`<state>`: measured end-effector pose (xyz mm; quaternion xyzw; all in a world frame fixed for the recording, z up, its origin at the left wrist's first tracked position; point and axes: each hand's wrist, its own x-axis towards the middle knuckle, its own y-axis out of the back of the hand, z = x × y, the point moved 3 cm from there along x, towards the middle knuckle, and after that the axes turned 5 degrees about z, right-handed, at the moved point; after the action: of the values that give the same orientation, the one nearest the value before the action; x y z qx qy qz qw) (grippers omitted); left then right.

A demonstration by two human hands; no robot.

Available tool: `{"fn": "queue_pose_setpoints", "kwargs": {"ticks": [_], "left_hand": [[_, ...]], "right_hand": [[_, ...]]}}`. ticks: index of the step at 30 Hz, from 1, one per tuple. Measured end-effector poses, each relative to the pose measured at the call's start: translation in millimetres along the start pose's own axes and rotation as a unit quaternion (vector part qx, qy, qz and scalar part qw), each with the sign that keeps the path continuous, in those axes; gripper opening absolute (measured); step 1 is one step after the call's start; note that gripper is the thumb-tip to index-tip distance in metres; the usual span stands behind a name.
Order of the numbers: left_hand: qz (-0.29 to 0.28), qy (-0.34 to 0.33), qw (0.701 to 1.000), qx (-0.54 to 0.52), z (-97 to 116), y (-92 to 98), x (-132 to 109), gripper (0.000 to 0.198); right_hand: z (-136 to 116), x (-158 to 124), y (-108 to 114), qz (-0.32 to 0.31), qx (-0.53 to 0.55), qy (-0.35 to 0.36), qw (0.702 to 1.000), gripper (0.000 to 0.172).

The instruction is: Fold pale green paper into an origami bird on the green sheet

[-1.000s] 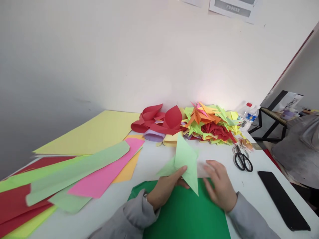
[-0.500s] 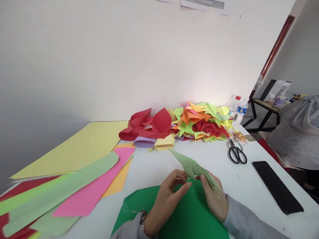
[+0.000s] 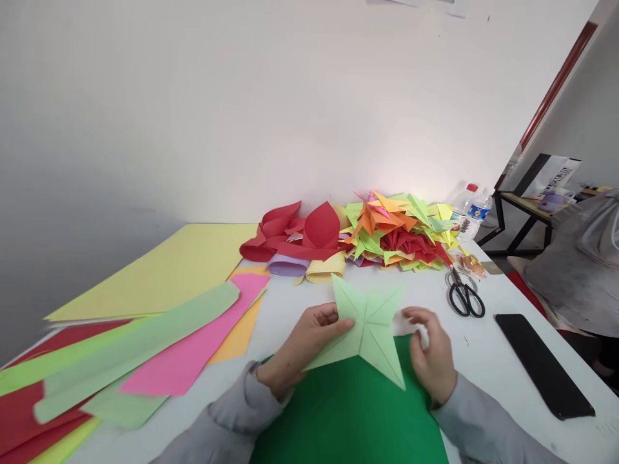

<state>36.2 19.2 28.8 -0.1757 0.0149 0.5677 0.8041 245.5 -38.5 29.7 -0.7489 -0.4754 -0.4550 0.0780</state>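
A pale green folded paper star (image 3: 366, 322) with creased points faces me above the green sheet (image 3: 353, 412). My left hand (image 3: 316, 338) is closed on its left side, thumb in front and fingers behind. Just off the star's right edge is my right hand (image 3: 430, 351), slightly blurred. Its fingers are loosely curved with a gap between thumb and forefinger, and nothing shows in them.
Strips of coloured paper, a pink one (image 3: 193, 341) among them, lie at left near a large yellow sheet (image 3: 159, 270). Behind are rolled red paper (image 3: 322, 225) and piled paper stars (image 3: 387, 225). Scissors (image 3: 467, 299), a black phone (image 3: 544, 366) and bottles (image 3: 476, 216) are at right. A person's grey sleeve (image 3: 575, 258) shows beyond.
The folded green paper has been spread into a flat star and turned to face me. My left hand has taken hold of it, and my right hand has let go and moved right.
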Motion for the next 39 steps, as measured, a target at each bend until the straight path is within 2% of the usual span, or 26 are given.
{"fn": "queue_pose_setpoints", "kwargs": {"ticks": [2,3,4,6,8,11,13,14,15,17,18,20,23,27,30,33,39], "left_hand": [[-0.039,0.025,0.997,0.059,1.4,5.9,4.3,0.038],[-0.066,0.037,0.993,0.089,1.4,7.8,5.8,0.039],[-0.098,0.040,0.986,0.130,1.1,8.8,6.7,0.041],[-0.159,0.016,0.960,0.232,-0.4,9.1,7.4,0.041],[-0.189,-0.022,0.931,0.311,-3.5,8.4,7.8,0.037],[-0.167,-0.054,0.921,0.348,-9.2,8.1,9.2,0.023],[-0.118,-0.106,0.912,0.379,-8.5,7.8,9.1,0.014],[-0.087,-0.156,0.893,0.414,-6.0,6.9,7.5,0.016],[-0.061,-0.215,0.861,0.457,-2.7,4.8,4.3,0.020],[-0.038,-0.329,0.765,0.552,2.3,-3.3,-7.6,0.022],[-0.056,-0.357,0.733,0.576,2.0,-8.6,-15.3,0.018],[-0.110,-0.367,0.701,0.601,-3.3,-19.1,-32.3,0.014],[-0.148,-0.371,0.680,0.615,-15.8,-31.4,-57.9,0.027],[-0.122,-0.357,0.678,0.632,-28.4,-35.9,-74.6,0.031],[-0.123,-0.359,0.671,0.637,-29.2,-35.2,-75.7,0.024],[-0.132,-0.402,0.649,0.632,-26.1,-33.1,-74.5,0.022],[-0.137,-0.460,0.624,0.617,-25.6,-22.3,-71.0,0.026]], "right_hand": [[2.2,3.2,10.9,0.086,-0.080,0.073,0.990,0.038],[-0.2,4.9,14.0,0.091,-0.106,0.120,0.983,0.043],[-4.5,6.3,14.9,0.066,-0.117,0.173,0.976,0.047],[-14.2,6.8,11.2,-0.041,-0.115,0.251,0.960,0.047],[-21.8,1.9,2.2,-0.176,-0.101,0.291,0.935,0.041],[-24.1,-11.4,-12.5,-0.314,-0.084,0.286,0.901,0.028],[-21.1,-18.8,-18.9,-0.348,-0.086,0.257,0.897,0.023],[-19.3,-21.1,-20.7,-0.355,-0.097,0.241,0.898,0.022],[-17.8,-22.4,-21.6,-0.355,-0.109,0.227,0.900,0.022],[-16.7,-22.5,-21.4,-0.352,-0.131,0.208,0.903,0.020],[-17.0,-21.6,-20.8,-0.350,-0.137,0.203,0.904,0.019],[-17.9,-19.4,-19.5,-0.349,-0.143,0.194,0.906,0.016],[-17.5,-17.3,-18.5,-0.351,-0.152,0.177,0.907,0.013],[-16.7,-17.7,-18.3,-0.358,-0.156,0.168,0.905,0.012],[-17.5,-17.2,-16.6,-0.364,-0.181,0.155,0.900,0.010],[-18.7,-15.7,-13.9,-0.358,-0.197,0.139,0.902,0.010],[-21.7,-17.7,-14.8,-0.357,-0.076,0.170,0.915,0.013]]}}
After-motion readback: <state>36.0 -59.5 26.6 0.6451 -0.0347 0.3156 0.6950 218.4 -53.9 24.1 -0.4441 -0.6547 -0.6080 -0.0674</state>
